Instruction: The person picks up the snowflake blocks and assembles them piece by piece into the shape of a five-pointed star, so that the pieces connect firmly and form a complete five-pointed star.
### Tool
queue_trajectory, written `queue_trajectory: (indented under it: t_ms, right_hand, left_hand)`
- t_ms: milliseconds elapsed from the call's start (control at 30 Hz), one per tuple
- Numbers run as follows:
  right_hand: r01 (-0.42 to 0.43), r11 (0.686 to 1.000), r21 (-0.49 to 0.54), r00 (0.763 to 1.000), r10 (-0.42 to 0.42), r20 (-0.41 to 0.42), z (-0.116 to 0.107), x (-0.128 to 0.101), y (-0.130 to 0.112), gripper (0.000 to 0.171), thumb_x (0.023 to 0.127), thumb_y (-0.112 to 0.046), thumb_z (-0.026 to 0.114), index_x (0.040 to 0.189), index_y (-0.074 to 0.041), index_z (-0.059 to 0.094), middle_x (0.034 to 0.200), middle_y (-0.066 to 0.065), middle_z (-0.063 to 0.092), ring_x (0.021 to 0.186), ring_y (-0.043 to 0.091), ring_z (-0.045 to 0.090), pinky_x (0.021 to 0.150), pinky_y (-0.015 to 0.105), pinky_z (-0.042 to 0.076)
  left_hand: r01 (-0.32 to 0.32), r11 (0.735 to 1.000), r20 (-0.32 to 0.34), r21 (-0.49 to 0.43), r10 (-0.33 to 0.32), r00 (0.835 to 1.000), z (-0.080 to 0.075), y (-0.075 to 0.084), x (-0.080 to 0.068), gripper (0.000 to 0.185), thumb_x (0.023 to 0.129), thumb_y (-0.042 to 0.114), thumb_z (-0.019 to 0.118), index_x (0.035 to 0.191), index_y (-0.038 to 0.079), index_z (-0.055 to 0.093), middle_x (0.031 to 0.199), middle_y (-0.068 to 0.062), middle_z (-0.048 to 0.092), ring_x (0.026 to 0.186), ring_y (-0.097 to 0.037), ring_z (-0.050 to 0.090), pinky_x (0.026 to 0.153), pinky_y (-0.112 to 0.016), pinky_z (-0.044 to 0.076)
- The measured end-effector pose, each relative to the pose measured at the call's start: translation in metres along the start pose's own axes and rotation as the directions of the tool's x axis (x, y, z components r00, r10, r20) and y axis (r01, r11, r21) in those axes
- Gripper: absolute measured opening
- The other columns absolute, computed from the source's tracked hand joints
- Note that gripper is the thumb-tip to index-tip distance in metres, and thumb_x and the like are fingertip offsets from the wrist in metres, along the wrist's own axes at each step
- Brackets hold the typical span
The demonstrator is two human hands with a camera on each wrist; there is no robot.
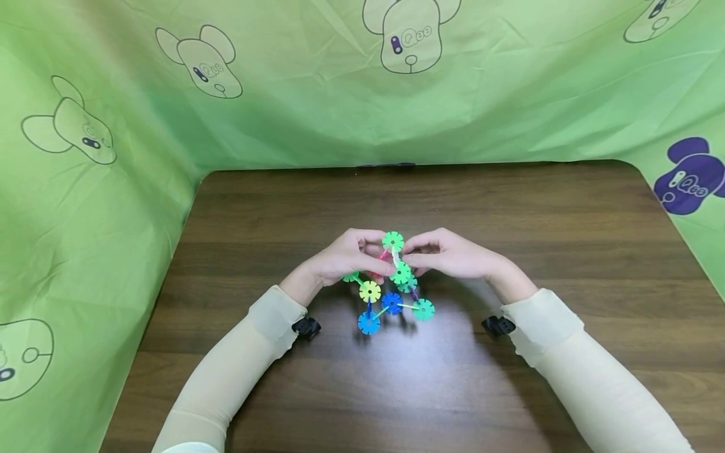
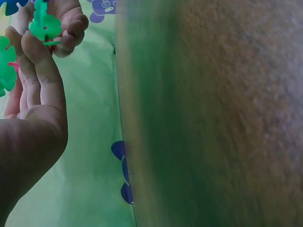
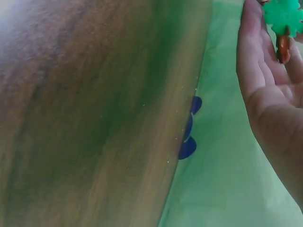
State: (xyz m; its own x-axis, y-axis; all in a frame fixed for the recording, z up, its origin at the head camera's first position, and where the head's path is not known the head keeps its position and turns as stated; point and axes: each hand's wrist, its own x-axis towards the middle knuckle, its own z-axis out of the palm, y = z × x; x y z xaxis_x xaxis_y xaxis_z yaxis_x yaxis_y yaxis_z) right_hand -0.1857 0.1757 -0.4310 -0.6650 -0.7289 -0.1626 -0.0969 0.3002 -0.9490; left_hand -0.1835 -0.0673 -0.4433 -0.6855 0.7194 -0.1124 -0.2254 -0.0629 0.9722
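Both hands hold one assembly of notched plastic discs, joined by discs seen edge-on, above the middle of the table. My left hand (image 1: 357,255) grips its left side by a pink disc (image 1: 383,255). At its upper right, my right hand (image 1: 450,255) pinches it close to a white disc (image 1: 395,257). A green disc (image 1: 393,241) tops it; a yellow disc (image 1: 370,291) and blue discs (image 1: 369,323) hang nearer me. An orange-brown piece (image 3: 283,47) shows beside the right palm in the right wrist view. Some fingertips are hidden behind the discs.
The brown wood-grain table (image 1: 481,390) has rounded far corners. Green cloth (image 1: 317,119) printed with cartoon heads hangs behind it and along the left side. Small black devices (image 1: 306,328) are worn at both wrists over pale sleeves (image 1: 238,365).
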Motion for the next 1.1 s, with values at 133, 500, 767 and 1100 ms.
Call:
queue_trajectory:
  t_ms: [133, 500, 767, 1100]
  right_hand:
    - [0.003, 1.000, -0.007, 0.992, -0.004, -0.125, -0.001, -0.004, 0.002, 0.027, 0.094, -0.022, 0.063, 0.115, -0.005, 0.065, 0.107, 0.010, 0.068, 0.091, 0.027, 0.067, 0.081, 0.039, 0.054]
    - [0.077, 0.995, 0.068, 0.903, -0.040, -0.427, 0.007, -0.010, 0.000, 0.030, 0.089, -0.021, 0.069, 0.109, 0.001, 0.067, 0.101, 0.017, 0.068, 0.086, 0.023, 0.067, 0.079, 0.039, 0.054]
    - [0.088, 0.994, 0.069, 0.871, -0.043, -0.489, 0.017, -0.016, -0.021, 0.028, 0.090, -0.011, 0.067, 0.110, 0.009, 0.066, 0.105, 0.027, 0.065, 0.086, 0.021, 0.067, 0.080, 0.041, 0.054]
    - [0.101, 0.993, 0.056, 0.780, -0.044, -0.625, 0.023, -0.009, -0.002, 0.031, 0.085, -0.024, 0.073, 0.108, -0.003, 0.072, 0.101, 0.014, 0.070, 0.089, 0.020, 0.068, 0.076, 0.027, 0.054]
  left_hand:
    - [-0.022, 0.999, -0.081, 0.027, 0.024, 0.996, -0.005, -0.001, 0.000, 0.033, 0.081, 0.001, 0.073, 0.111, -0.004, 0.059, 0.091, -0.015, 0.070, 0.070, -0.032, 0.064, 0.069, -0.041, 0.057]
    - [-0.079, 0.991, -0.303, 0.108, 0.109, 0.947, -0.011, -0.004, 0.006, 0.032, 0.081, 0.011, 0.077, 0.107, 0.002, 0.061, 0.087, -0.015, 0.070, 0.070, -0.030, 0.067, 0.073, -0.045, 0.056]
    - [-0.135, 0.988, -0.319, 0.071, 0.151, 0.936, -0.007, -0.007, 0.012, 0.026, 0.081, 0.006, 0.076, 0.101, 0.003, 0.061, 0.085, -0.015, 0.070, 0.071, -0.027, 0.068, 0.075, -0.044, 0.056]
    - [-0.150, 0.987, -0.348, 0.066, 0.163, 0.923, -0.002, -0.011, 0.017, 0.028, 0.079, 0.006, 0.077, 0.101, 0.005, 0.059, 0.085, -0.013, 0.070, 0.078, -0.029, 0.068, 0.076, -0.043, 0.055]
